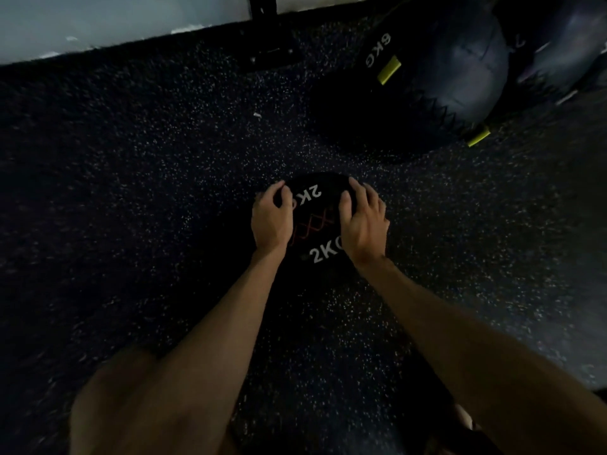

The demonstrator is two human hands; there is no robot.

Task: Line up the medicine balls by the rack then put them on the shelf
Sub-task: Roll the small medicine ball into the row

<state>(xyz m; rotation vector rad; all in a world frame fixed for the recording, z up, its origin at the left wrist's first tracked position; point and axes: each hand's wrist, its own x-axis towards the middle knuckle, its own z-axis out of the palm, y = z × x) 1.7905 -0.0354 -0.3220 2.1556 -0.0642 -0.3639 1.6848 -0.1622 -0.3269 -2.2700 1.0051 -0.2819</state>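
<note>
The small black round medicine ball marked 2KG (317,221) sits on the speckled dark rubber floor (131,192), directly in front of the person and low between both forearms. The left hand (271,221) cups its left flank with fingers curled over the far edge. The right hand (363,224) grips its right flank, fingers fanned and bent over the top. Both hands are equally near, and a sphere offers no long axis to favour. Beyond this ball and to its right lies a larger dark stitched medicine ball marked 6KG (437,90), well apart from it. Just past that, a third dark ball (565,44) is cut by the frame. A black metal rack foot (272,54) stands straight beyond, slightly left. The count is three balls, two hands and one rack foot. The next move is likely a carry forward and right to join the row.
</note>
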